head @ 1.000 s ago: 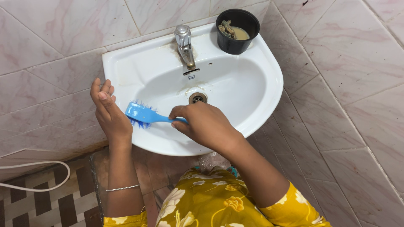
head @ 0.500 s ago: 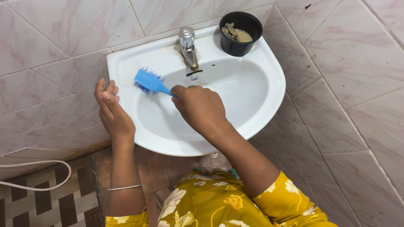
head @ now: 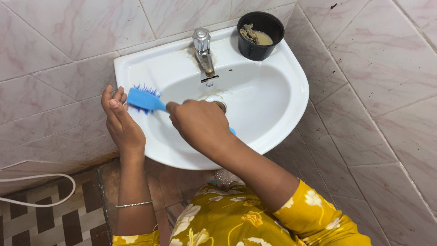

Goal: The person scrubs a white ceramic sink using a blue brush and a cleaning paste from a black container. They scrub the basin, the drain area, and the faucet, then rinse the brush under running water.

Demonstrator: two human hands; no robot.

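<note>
Head view: right hand (head: 200, 125) fingers clenched around blue brush (head: 143, 99), left hand (head: 120, 123) open.

Single head-worn camera looking steeply down from above, facing tiled wall corner. White sink (head: 282, 105) filling upper middle of frame, seen at close range, about arm's reach. Tap (head: 202, 48) sitting toward top edge, wearer's yellow floral clothing (head: 236, 218) showing at bottom edge. Patterned floor (head: 50, 223) peeking in at lower left. No second view sharing scene.
</note>
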